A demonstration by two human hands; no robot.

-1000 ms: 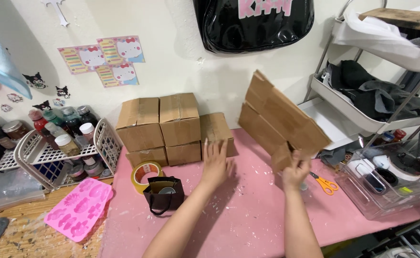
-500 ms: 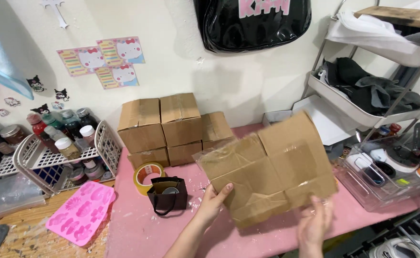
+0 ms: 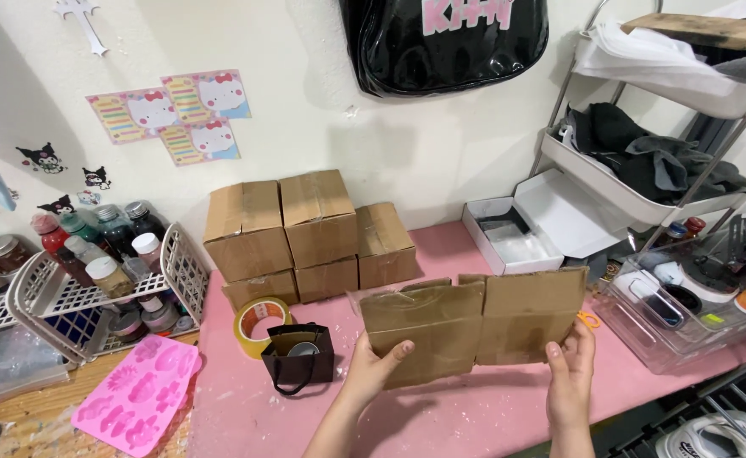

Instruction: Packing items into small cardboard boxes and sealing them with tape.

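Brown corrugated cardboard forms the flattened box [image 3: 475, 326], which is held clear of the pink tabletop [image 3: 441, 420], near the person and right of centre. Its long axis runs left to right across the view, with the broad face turned toward the camera and the top edge roughly level.

Left hand [image 3: 373, 369]: closed on the lower left part of the flattened box, thumb visible across the front face, remaining fingers hidden behind the panel.

Right hand [image 3: 570, 377]: closed on the lower right corner, fingers curled around the right edge and thumb on the front face.

Each hand is in contact with the board, one at either end of the long axis, so neither is nearer than the other. The board extends up and away from both hands, with its bulk above the grip points. A vertical seam divides the left panel from the right panel about midway between the hands.

Surroundings: a stack of closed cardboard boxes [image 3: 305, 233] stands far and to the left, against the wall. A roll of tape [image 3: 258, 326] and a small dark paper bag [image 3: 301, 356] sit just left of the left hand, apart from the board. An open white box [image 3: 526, 229] lies behind the board, far right. A pink silicone mould [image 3: 140, 394] rests at the near left, well apart.
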